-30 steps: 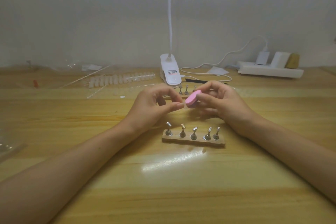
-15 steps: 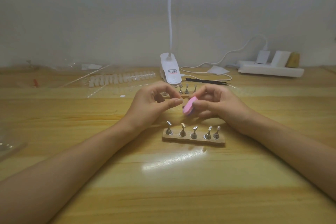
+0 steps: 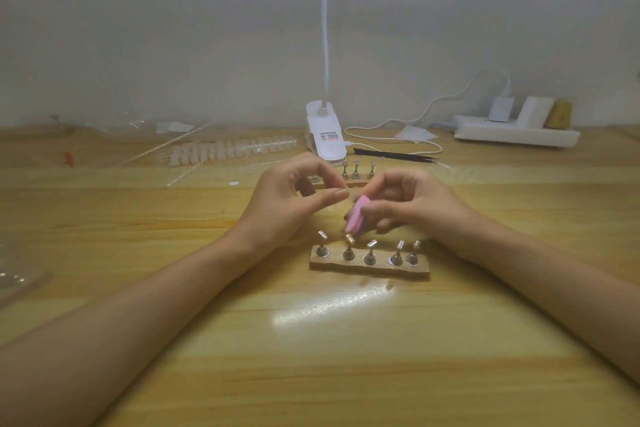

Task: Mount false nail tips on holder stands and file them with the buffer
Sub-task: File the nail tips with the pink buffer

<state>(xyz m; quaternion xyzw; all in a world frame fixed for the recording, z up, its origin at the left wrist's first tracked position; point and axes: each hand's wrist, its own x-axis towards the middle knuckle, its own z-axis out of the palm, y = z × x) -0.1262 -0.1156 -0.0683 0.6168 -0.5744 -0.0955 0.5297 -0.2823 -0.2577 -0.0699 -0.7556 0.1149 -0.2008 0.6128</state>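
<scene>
Buffer down since the earlier frames: the pink buffer has dropped from level with the left fingertips to just above the near holder stands, a little below centre of the frame. The left hand has hardly shifted.

Right hand – fingers curled round the buffer's upper end, lower end tilted down and to the left. It hangs close over the gold-topped stand, second from the left; contact cannot be made out.

Left hand – thumb and forefinger tips pressed together in a narrow pinch. Whether a nail tip sits between them cannot be told; too small and blurred.

Unused nail tips lie in a row on the table at upper left of centre. A second set of stands shows behind the hands. No tip is visibly mounted on the near row.

Risks, as judged:
- The buffer's low end may clip a stand head and tip or turn it, since the stands look only lightly seated in their base.
- If a tip is in the pinch, filing pressure against so small a grip could flick it out – a clear tip would be hard to find on this table.
- Hands are apart, so a stroke begun now would miss.
</scene>
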